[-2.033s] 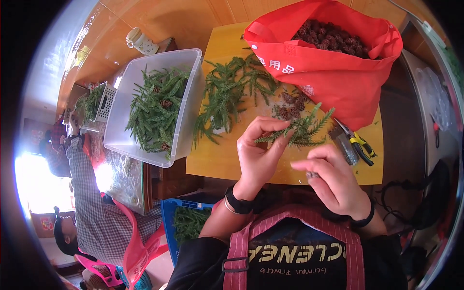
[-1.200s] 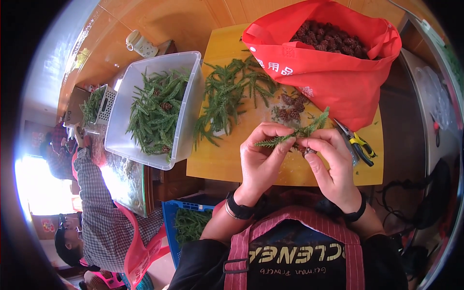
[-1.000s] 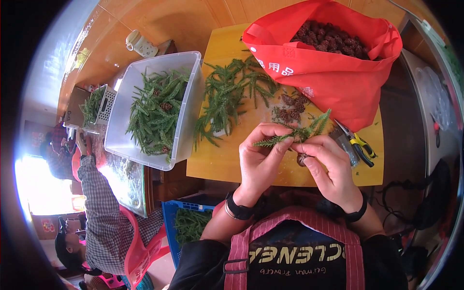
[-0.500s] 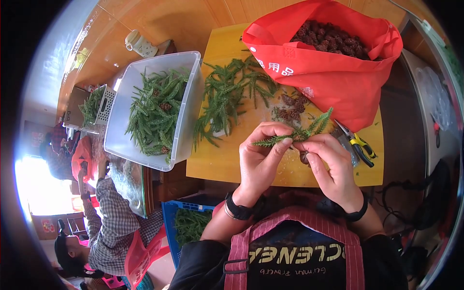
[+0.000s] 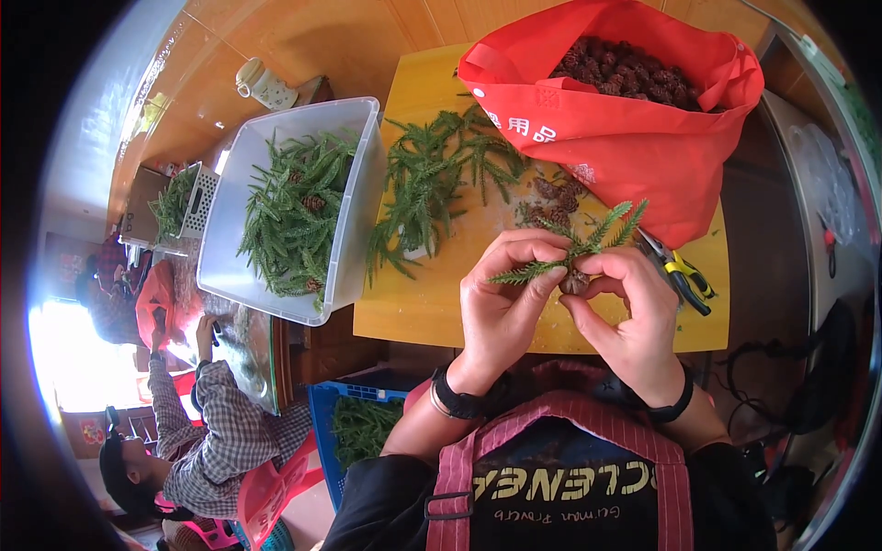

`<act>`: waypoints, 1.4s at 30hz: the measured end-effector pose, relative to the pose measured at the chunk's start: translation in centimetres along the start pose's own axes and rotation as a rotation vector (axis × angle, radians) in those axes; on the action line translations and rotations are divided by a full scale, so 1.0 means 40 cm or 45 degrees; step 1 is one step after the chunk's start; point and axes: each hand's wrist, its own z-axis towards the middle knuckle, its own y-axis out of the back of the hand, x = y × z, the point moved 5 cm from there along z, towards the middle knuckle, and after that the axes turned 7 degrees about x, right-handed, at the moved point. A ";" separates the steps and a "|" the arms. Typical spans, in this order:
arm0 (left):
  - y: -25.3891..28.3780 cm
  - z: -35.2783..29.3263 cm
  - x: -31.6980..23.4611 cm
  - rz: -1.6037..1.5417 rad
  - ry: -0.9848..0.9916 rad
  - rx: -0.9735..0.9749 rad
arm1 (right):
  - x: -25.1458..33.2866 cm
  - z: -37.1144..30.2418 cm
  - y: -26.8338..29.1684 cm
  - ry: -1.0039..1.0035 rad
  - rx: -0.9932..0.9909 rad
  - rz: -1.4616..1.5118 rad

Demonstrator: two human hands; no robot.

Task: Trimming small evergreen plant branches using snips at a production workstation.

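Above the near part of a yellow board (image 5: 395, 317), both hands meet at a green pine sprig (image 5: 602, 237) with several needled tips. My left hand (image 5: 510, 298) pinches the sprig between thumb and fingers. In my right hand (image 5: 629, 308), the thumb and fingers close on a small brown pine cone (image 5: 575, 281) at the sprig's base. More loose pine cones (image 5: 556, 197) lie on the board just beyond my hands. Pliers with yellow and black handles (image 5: 684, 275) rest to the right of my right hand.
A red bag (image 5: 634, 165) full of pine cones stands at the back right. Left of the loose green sprigs (image 5: 427, 174) is a clear plastic bin (image 5: 363, 211) of greenery. A blue crate (image 5: 322, 413) sits below. A co-worker in a checked shirt (image 5: 230, 432) works at the far left.
The sprig has turned in my hands, and its tips now fan out more. My right fingers have shifted onto the cone, which shows more. The co-worker's arms have moved.
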 end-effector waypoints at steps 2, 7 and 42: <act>-0.003 0.000 0.000 -0.025 -0.007 0.002 | 0.011 0.000 0.003 0.030 -0.045 -0.085; -0.009 -0.003 0.004 -0.109 0.038 0.005 | 0.017 0.000 0.014 0.149 -0.081 -0.342; -0.035 0.004 0.015 -0.339 0.036 0.024 | -0.001 0.005 0.032 0.238 -0.274 -0.358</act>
